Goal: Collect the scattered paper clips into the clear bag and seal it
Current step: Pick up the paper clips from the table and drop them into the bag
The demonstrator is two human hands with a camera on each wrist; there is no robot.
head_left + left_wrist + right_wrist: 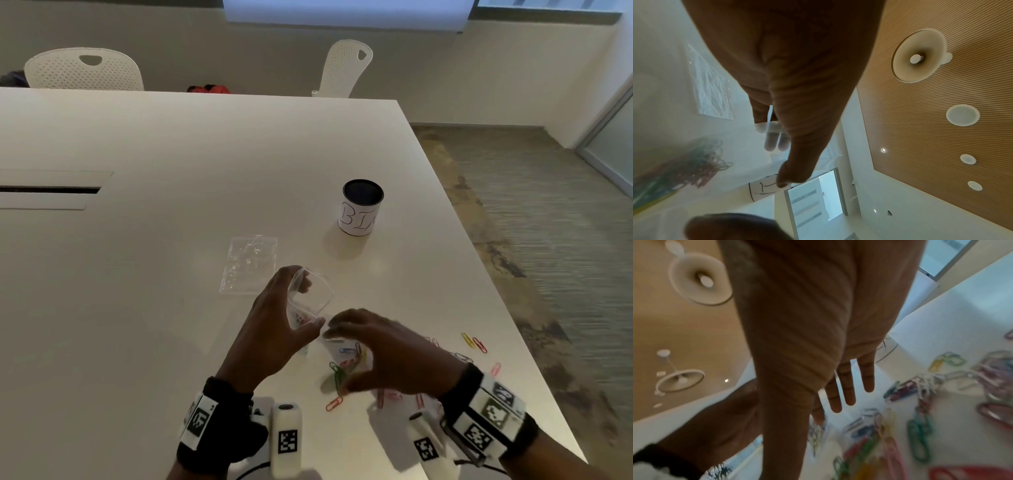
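Step in hand: loading loose paper clips into the clear bag, judged partly done, seal not yet made.
Left hand: curled round the bag's mouth, thumb and fingers pinching the film and propping it open, seen through the plastic from the left wrist.
Right hand: palm down over the clip pile, fingers straight and close together, gripping nothing visible.
Bag: raised just off the white table, mouth tilted toward the right hand; a tangle of coloured clips already inside.
Clips left: main heap under and beside the right hand; strays near the table's right edge; whether some are linked into chains cannot be told through the blur.
Doing it well: likely best to keep the mouth wide and low beside the heap, sweep clips together with flat fingers, lift small bunches rather than one big one, fetch the edge strays before sealing.
Risk: clips snagging on the rim or sliding off the table.
Nearby: second flat clear bag; can marked "BIN".
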